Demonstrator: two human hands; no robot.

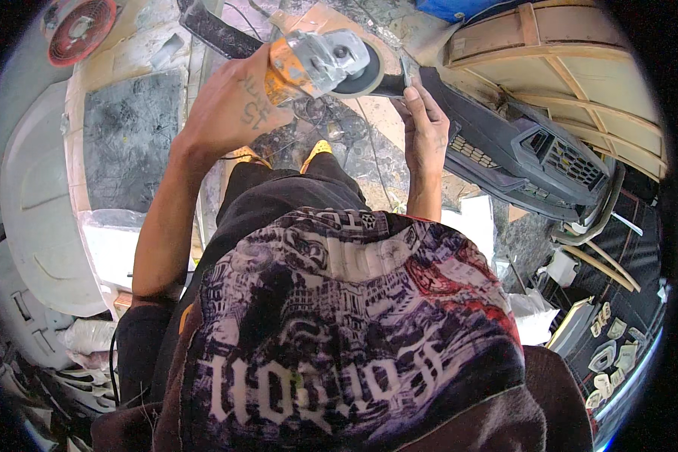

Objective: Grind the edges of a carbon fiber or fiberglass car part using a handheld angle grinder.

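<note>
My left hand [237,102] is closed around an angle grinder [320,60] with an orange body and a silver gear head. The grinder's round disc [365,74] faces my right hand. At the right, the fingers of my right hand [427,124] pinch a thin grey flat piece [407,71], held upright close to the disc's edge. Whether the two touch I cannot tell. Behind the grinder runs a black curved strip [222,36], partly hidden by the tool and my left hand. It shows again between disc and right fingers.
A dark car bumper [497,139] with honeycomb grilles lies to the right, below a wooden-framed panel [557,64]. On the left are a dusty dark-topped board [134,139], pale moulded panels [45,203] and a red fan [81,32]. A thin cable [375,151] crosses the floor near my feet.
</note>
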